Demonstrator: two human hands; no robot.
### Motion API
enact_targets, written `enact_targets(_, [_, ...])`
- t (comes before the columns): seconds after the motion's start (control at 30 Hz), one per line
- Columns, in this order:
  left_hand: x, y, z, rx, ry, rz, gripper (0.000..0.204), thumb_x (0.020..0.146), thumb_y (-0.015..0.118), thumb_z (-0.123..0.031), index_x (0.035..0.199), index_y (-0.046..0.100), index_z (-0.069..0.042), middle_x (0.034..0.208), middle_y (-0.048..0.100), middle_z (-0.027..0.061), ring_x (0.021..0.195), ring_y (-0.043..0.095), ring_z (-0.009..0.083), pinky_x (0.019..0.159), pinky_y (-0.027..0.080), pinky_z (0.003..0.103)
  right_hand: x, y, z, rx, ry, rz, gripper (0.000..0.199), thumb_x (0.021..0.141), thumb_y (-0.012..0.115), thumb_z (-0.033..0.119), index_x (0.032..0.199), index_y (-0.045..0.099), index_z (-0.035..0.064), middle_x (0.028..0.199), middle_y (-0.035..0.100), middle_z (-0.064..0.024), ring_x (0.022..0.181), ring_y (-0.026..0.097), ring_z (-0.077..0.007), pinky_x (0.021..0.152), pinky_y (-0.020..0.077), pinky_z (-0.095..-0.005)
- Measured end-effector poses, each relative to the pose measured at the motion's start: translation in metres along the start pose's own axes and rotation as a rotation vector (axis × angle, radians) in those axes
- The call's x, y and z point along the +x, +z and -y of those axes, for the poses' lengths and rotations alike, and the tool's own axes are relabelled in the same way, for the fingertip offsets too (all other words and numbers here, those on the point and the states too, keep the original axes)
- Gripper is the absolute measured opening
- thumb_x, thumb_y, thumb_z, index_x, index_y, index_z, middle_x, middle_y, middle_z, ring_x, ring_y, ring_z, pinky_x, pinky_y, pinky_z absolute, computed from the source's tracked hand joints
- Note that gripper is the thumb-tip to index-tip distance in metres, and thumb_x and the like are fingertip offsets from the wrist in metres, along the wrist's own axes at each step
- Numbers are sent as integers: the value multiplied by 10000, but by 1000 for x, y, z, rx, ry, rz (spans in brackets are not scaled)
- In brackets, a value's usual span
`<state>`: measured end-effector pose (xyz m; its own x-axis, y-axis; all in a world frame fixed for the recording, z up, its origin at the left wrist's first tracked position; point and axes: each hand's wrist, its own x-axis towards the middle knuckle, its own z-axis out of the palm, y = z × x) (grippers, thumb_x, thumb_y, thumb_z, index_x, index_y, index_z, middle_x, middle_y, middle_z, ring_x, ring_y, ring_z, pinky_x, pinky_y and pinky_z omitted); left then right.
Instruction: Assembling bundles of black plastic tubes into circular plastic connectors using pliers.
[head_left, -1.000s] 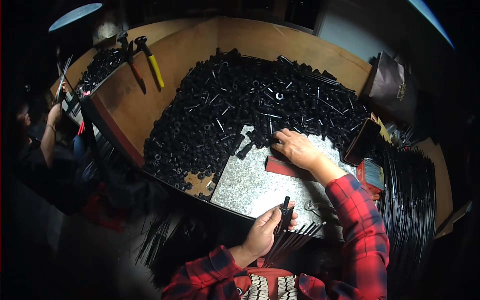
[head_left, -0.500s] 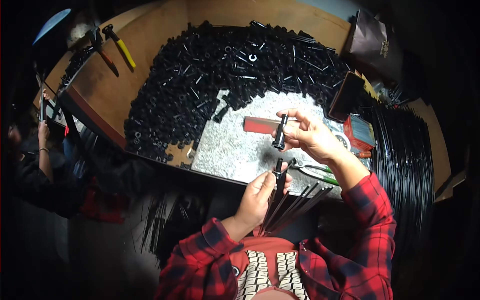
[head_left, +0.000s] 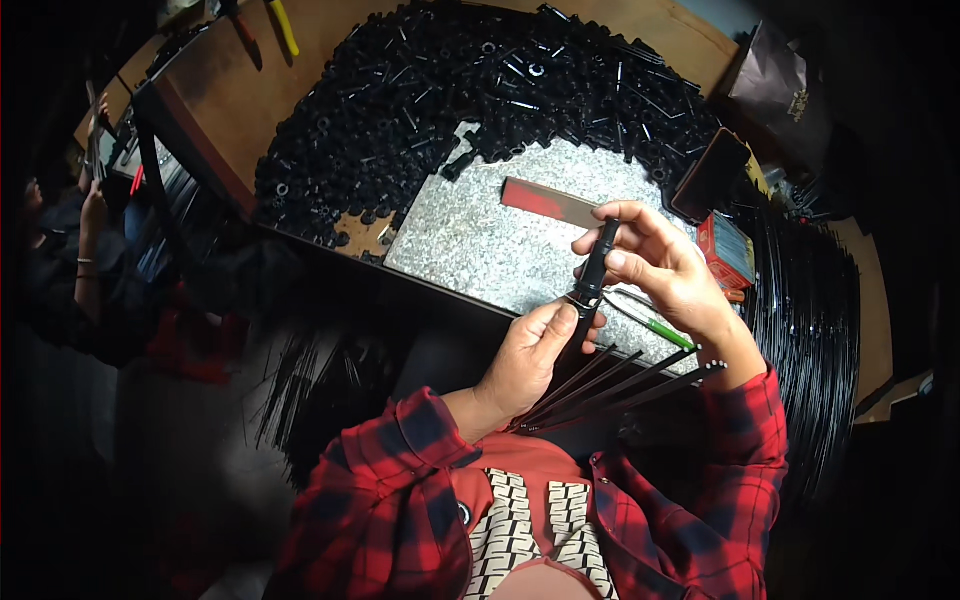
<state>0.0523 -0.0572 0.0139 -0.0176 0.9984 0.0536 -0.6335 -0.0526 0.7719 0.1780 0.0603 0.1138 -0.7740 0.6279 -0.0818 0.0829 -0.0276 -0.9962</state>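
My right hand point(head_left: 675, 275) pinches a slim black tubular fitting point(head_left: 597, 265) between thumb and fingers, tilted with its top leaning right. Below it, my left hand point(head_left: 530, 360) grips a black rod-like part point(head_left: 573, 348) with the thumb on top. The fitting's lower end meets the top of that part at the left thumb; how deep they sit in each other is hidden. Several thin black rods point(head_left: 610, 390) with pale tips fan out under my hands. Behind the right fingers a flat red-and-grey bar point(head_left: 545, 200) lies on a speckled grey board point(head_left: 450, 240).
A heap of small black parts point(head_left: 400, 120) covers the far side of the bench. A green-handled tool point(head_left: 670, 334), a red box point(head_left: 725, 250), a phone point(head_left: 712, 172) and a bundle of long black rods point(head_left: 805, 330) are on the right. Another person's arm point(head_left: 90, 220) shows far left.
My right hand has lowered the fitting onto the top of the part in my left hand, closing the gap between them. The whole view has shifted slightly.
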Motion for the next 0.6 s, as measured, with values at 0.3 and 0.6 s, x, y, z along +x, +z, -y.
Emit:
enact_targets(0.3, [-1, -8, -2, 92, -7, 94, 418, 1014, 374, -339, 1148, 547, 18, 1019, 591, 50, 893, 553, 91, 826, 462, 249, 2, 9, 1, -105, -39, -66, 390, 871, 630, 59, 1213, 450, 5, 1003, 599, -89, 929, 587, -143, 815, 492, -288])
enact_targets(0.6, [-3, 0, -1, 219, 142, 18, 397, 1024, 364, -306, 1056, 587, 20, 801, 563, 10, 736, 495, 81, 707, 426, 236, 7, 19, 0, -211, -10, -209, 332, 812, 714, 69, 1028, 464, 32, 885, 572, -33, 786, 559, -71, 683, 473, -212])
